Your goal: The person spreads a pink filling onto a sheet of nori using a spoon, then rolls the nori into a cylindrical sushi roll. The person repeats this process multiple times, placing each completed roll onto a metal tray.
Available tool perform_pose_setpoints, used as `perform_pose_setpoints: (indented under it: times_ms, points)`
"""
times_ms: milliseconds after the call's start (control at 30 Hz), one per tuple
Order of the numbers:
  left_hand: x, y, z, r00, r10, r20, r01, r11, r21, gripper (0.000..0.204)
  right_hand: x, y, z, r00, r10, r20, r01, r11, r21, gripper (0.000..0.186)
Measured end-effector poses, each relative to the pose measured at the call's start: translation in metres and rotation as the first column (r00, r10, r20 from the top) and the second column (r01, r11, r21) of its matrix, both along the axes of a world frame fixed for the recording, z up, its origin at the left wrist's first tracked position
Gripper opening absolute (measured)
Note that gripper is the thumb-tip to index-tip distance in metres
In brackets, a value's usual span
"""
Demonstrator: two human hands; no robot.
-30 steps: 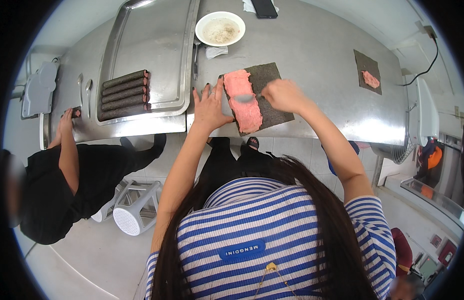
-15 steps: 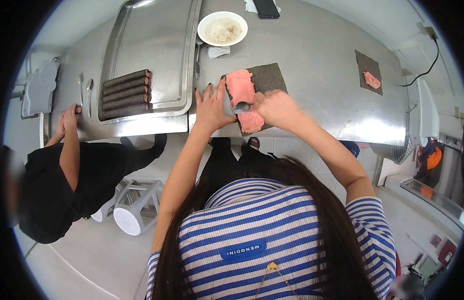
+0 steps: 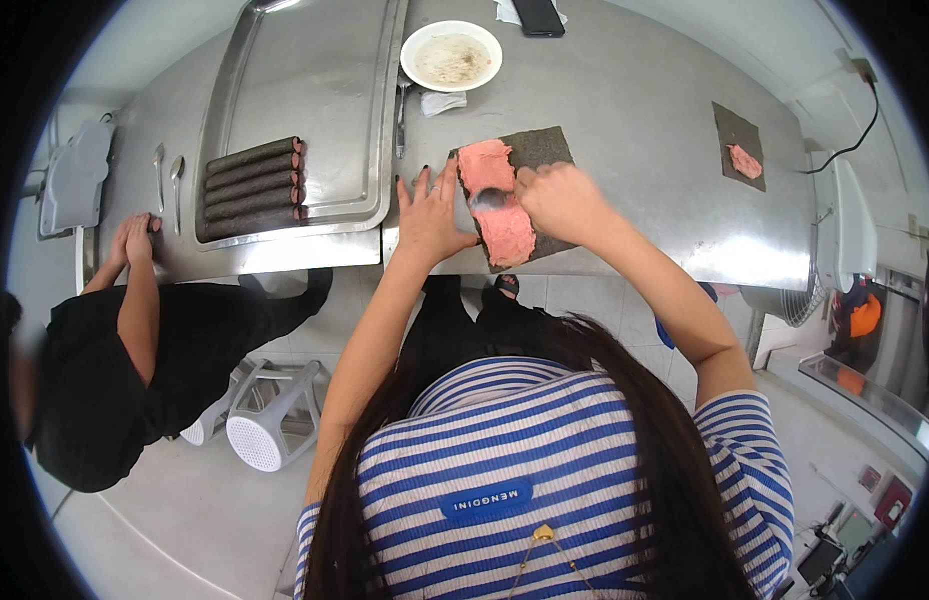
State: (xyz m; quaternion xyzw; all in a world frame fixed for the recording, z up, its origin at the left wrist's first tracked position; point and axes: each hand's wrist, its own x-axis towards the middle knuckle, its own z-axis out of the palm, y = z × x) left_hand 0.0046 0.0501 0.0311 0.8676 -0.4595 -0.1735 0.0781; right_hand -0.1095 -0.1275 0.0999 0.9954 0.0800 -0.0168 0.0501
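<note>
A dark seaweed sheet (image 3: 544,150) lies at the table's near edge, its left part coated with pink meat paste (image 3: 509,238). My right hand (image 3: 567,205) is closed round the handle of a metal spoon (image 3: 490,199), whose bowl rests on the paste about midway along the strip. The handle is mostly hidden in my fist. With fingers spread, my left hand (image 3: 434,217) lies along the sheet's left edge, fingertips and thumb touching the rim. It holds nothing.
Left stands a metal tray (image 3: 382,120) with several seaweed rolls (image 3: 252,172). Beyond the sheet are a white bowl (image 3: 451,56), a folded tissue (image 3: 443,103) and a phone (image 3: 538,17). Another seaweed sheet (image 3: 736,128) with paste lies far right. A co-worker's hands (image 3: 134,238) press a roll at left.
The spoon has slid slightly up along the paste, and the lower paste looks more spread out. My left hand keeps its place at the sheet's edge.
</note>
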Motion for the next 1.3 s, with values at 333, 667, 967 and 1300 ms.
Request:
perform_pose_setpoints:
  times_ms: [333,667,967,1300]
  points:
    - [0.001,-0.001,0.003,1.0,-0.011,0.003,0.011,1.0,0.014,0.128,0.022,-0.015,-0.012,0.973,-0.226,0.038,0.223,0.972,0.073,0.011]
    - [0.0,-0.001,0.003,1.0,0.007,-0.019,-0.007,1.0,0.006,0.128,-0.064,0.017,-0.02,0.961,-0.141,-0.236,0.203,0.944,0.262,0.014]
    - [-0.001,-0.001,0.001,1.0,0.007,0.006,-0.007,1.0,-0.022,0.126,-0.042,-0.018,-0.01,0.92,-0.354,-0.169,0.392,0.844,0.366,0.017]
    - [-0.002,-0.002,0.003,1.0,0.006,0.013,-0.006,1.0,0.004,0.126,-0.073,0.003,-0.023,0.945,-0.21,-0.25,0.278,0.919,0.279,0.016]
